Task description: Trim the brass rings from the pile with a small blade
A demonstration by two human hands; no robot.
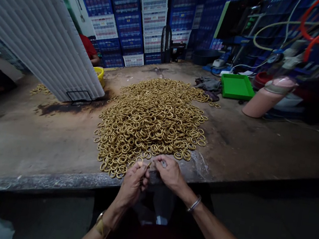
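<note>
A big heap of brass rings [151, 120] lies on the worn table [24, 143], reaching to its near edge. My left hand [133, 183] is closed at the table's front edge, its fingers pinched on a small brass ring. My right hand [169, 173], with a bangle on the wrist, is closed beside it, fingertips touching the nearest rings of the heap; what it holds is too small to make out. The two hands nearly meet. A clear plastic bag [155, 206] hangs below them, in front of my lap.
A white corrugated panel [38, 29] leans on the table at the left, with a person in red behind it. A green tray [236, 86], a pink bottle [266, 96], a grey rag and hoses sit at the back right. Stacked blue and white crates [137, 24] line the back.
</note>
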